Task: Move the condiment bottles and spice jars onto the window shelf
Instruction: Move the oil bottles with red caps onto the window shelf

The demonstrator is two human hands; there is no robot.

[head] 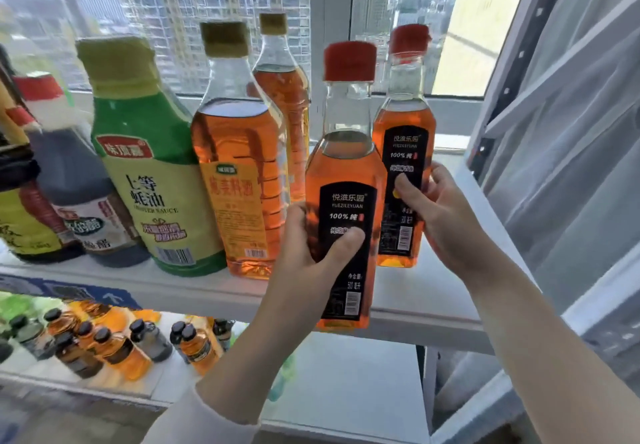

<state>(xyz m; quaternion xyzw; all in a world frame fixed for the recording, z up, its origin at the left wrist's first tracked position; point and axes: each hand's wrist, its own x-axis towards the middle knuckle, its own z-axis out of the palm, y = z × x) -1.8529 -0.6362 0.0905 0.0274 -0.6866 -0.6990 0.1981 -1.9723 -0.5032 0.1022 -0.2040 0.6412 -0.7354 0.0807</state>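
My left hand (311,253) is curled round one red-capped bottle (346,173). The bottle hangs just in front of the shelf (446,281) edge and is not set down yet. My right hand (443,215) grips its twin (401,125) at the right end of the shelf. It may be touching the shelf, but I cannot tell. A row of big bottles (156,180) already stands on the shelf to the left. Many small bottles (104,343) wait lower down, so I think a lot is left to move.

Head-worn view, close, forward onto the window shelf (415,291).
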